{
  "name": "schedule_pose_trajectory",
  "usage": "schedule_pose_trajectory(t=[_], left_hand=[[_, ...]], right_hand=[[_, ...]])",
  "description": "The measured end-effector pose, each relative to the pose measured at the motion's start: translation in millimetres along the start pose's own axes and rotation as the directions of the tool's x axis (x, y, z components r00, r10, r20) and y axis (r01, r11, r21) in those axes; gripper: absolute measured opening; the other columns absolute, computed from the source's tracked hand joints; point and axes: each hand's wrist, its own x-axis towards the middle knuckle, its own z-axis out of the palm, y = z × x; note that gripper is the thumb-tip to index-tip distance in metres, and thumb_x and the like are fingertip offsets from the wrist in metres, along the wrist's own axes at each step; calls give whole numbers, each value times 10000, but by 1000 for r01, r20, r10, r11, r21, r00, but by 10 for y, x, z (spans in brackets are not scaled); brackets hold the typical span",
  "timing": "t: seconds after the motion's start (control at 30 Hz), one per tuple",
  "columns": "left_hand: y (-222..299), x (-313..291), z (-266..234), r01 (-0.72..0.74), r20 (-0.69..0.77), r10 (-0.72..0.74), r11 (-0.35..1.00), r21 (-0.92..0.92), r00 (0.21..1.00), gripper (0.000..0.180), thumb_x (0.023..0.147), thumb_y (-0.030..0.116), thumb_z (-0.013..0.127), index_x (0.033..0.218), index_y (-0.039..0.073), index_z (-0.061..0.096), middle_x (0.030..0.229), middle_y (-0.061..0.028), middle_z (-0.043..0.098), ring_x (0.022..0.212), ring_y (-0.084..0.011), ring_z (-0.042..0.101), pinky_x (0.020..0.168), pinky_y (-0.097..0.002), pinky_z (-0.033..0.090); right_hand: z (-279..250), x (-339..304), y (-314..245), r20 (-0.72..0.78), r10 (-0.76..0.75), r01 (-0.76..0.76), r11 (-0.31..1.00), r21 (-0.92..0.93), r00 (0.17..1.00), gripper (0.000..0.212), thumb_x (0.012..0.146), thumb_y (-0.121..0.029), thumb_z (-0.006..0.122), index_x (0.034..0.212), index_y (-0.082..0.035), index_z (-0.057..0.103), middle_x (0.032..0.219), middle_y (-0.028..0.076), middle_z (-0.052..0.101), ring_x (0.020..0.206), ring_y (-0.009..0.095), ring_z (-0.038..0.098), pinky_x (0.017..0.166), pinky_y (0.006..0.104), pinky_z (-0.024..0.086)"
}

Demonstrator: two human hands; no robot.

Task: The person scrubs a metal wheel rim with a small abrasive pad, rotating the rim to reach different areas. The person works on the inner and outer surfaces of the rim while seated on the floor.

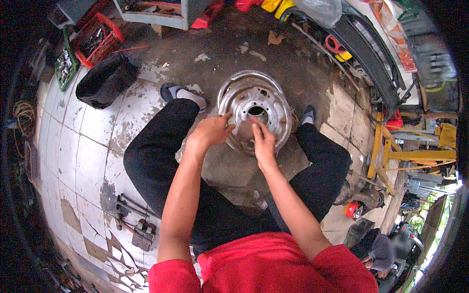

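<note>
A bare steel wheel rim lies flat on the grimy floor between the seated person's feet. Both hands work at its near face: the left hand half-curled, fingers touching the metal, the right hand pinching something too small to tell. Far left sit a black bag and a red crate.

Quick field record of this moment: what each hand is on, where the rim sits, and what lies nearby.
left hand: over the steel wheel rim, index finger on its face
right hand: on the rim's lower face, fingers bent
rim position: flat on the floor between the person's feet
nearby left: black bag, red crate
floor tools: metal tool by left knee
</note>
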Motion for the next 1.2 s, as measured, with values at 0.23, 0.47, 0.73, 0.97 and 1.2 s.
schedule_pose_trajectory(t=[0.23,0.47,0.73,0.97,1.2], left_hand=[[194,106,285,-112,242,181,956,-272,953,481,944,348,494,1330,61,504,1250,-209,587,1158,-362,563,971,-411,445],[469,-15,322,-24,204,181,801,-598,962,394,914,300,614,1143,-20,592,1027,-120,674,950,-209,625,870,-339,478],[676,-220,387,-31,-83,-49,651,-758,995,244,903,195,635,957,-41,607,827,-114,674,681,-154,649,651,-304,503],[764,-237,386,-99,-250,-110,714,-693,962,276,885,221,662,957,-43,628,796,-94,667,752,-136,618,680,-305,489],[771,-219,290,-28,-58,-35,561,-828,998,308,911,290,636,971,-11,661,830,-20,650,775,-103,557,734,-277,458]], right_hand=[[-430,-286,-54,227,282,-362,711,603,932,377,961,-286,562,1294,-111,536,1259,30,568,1163,170,515,958,351,403],[-623,-315,-66,362,182,-400,548,734,914,375,974,-331,514,1283,-119,514,1227,55,569,1138,199,525,960,385,419],[-544,-470,-546,242,124,-265,629,731,962,628,957,-465,495,1415,-62,348,1402,110,434,1295,245,422,1100,445,326],[-617,-566,-402,140,244,-279,890,361,960,374,982,-238,529,1281,-16,497,1262,100,565,1131,193,567,972,392,463],[-732,-525,-454,85,222,-230,967,110,971,327,983,-226,532,1185,28,567,1106,98,647,988,170,636,900,334,503]])
